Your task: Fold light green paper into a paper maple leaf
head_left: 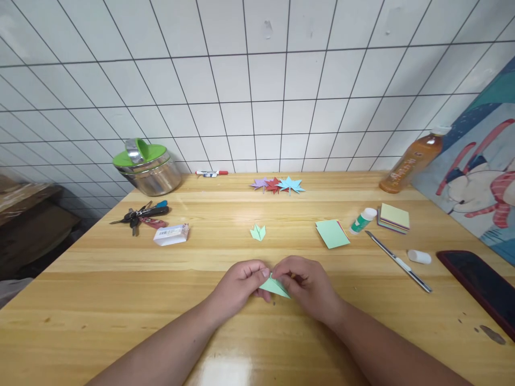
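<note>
Bare wooden desk (100,316) all around both hands, near edge out of view, tiled wall far behind. Left hand (240,284) and right hand (308,284) both pinch a folded pale green paper piece (274,287), which lies between fingertips, low on the desk. Small green folded leaf (258,232) lies ahead, apart. Paper matte, sharp-creased, pointed.

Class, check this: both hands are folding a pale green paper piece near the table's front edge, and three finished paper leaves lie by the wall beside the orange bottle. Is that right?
Not quite. The head view shows both hands, left hand and right hand, on the pale green paper piece, but the paper leaves lie mid-table by the wall, well apart from the orange bottle.
</note>
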Demonstrator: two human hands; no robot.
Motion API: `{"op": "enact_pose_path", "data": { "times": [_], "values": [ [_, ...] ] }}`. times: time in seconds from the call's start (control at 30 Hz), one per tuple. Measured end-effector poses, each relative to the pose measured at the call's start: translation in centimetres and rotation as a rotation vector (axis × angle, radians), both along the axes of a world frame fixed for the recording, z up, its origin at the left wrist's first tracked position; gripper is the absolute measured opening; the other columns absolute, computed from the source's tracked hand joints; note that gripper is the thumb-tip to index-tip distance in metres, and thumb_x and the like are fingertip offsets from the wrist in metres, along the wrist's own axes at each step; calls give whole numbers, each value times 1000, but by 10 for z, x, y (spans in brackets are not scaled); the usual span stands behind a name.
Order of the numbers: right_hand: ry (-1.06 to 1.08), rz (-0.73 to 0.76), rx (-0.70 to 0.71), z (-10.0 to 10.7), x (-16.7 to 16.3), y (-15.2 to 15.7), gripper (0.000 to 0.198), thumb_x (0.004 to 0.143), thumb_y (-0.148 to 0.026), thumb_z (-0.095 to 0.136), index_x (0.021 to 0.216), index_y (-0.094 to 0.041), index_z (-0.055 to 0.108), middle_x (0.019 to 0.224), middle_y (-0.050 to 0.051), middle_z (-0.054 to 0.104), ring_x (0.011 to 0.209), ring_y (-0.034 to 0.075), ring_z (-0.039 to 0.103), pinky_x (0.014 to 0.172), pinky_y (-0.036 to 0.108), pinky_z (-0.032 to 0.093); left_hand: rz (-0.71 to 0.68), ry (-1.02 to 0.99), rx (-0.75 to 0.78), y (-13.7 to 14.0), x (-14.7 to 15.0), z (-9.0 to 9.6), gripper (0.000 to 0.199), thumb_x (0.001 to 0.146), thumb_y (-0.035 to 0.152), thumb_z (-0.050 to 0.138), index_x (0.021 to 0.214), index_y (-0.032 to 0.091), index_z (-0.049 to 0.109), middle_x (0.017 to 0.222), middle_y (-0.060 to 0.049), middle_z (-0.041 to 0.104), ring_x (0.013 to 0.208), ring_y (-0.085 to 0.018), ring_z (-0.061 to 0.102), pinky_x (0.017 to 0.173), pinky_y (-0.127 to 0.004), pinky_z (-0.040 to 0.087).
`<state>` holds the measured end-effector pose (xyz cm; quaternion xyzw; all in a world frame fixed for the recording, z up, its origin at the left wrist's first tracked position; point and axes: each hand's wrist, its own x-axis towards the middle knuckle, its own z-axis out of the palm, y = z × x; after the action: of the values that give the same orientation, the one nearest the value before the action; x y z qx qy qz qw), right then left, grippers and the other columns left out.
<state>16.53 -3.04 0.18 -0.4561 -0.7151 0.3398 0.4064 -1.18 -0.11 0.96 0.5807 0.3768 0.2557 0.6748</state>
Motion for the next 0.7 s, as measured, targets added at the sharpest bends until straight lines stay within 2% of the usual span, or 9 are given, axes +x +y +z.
{"op": "enact_pose_path", "data": {
  "times": [0.13, 0.23, 0.3, 0.37, 0.4, 0.53, 0.7],
  "values": [
    [-2, -14, -24, 0, -1, 0, 18, 79, -15, 48, 76, -22, 64, 71, 0, 62, 64, 12, 55, 60, 23, 41, 18, -8, -3, 0, 1, 0, 31, 80, 40, 53, 65, 13, 58, 55, -2, 61, 55, -13, 58, 57, -24, 41],
    [38, -24, -104, 0, -2, -1, 16, 79, -18, 49, 76, -21, 64, 71, 0, 62, 65, 12, 55, 59, 23, 40, 31, 16, 9, -1, 1, 0, 28, 80, 39, 54, 66, 14, 56, 56, -1, 60, 55, -13, 57, 57, -24, 42],
    [140, -8, -214, 2, -2, -1, 15, 80, -23, 50, 87, -22, 63, 74, 1, 62, 66, 13, 55, 58, 23, 41, 47, 50, 51, -2, 2, -1, 27, 80, 38, 52, 66, 15, 55, 57, 0, 58, 56, -12, 55, 58, -23, 43],
    [241, 11, -329, 3, -3, -1, 22, 83, -30, 48, 101, -22, 58, 76, 0, 61, 66, 13, 55, 57, 23, 42, 60, 107, 134, -3, 3, -2, 27, 81, 37, 50, 66, 15, 54, 58, 0, 58, 57, -12, 54, 58, -23, 42],
    [255, 13, -363, 3, -3, -1, 24, 83, -33, 47, 102, -22, 57, 75, 0, 60, 66, 13, 54, 57, 23, 42, 61, 144, 181, -3, 3, -2, 27, 82, 37, 49, 66, 15, 54, 59, 0, 59, 58, -12, 54, 58, -22, 42],
    [133, -19, -357, 2, -4, 1, 25, 81, -38, 50, 72, -18, 61, 64, -1, 56, 59, 12, 49, 54, 22, 37, 51, 247, 294, -6, 4, -4, 28, 82, 36, 47, 65, 16, 56, 59, 0, 60, 58, -12, 54, 56, -21, 41],
    [57, -41, -294, -2, -4, 2, 27, 83, -37, 46, 67, -19, 59, 60, -2, 51, 58, 11, 45, 53, 21, 34, 56, 241, 299, -6, 4, -7, 28, 83, 36, 46, 66, 16, 57, 60, 0, 60, 58, -13, 57, 56, -21, 41]
  ]
}}
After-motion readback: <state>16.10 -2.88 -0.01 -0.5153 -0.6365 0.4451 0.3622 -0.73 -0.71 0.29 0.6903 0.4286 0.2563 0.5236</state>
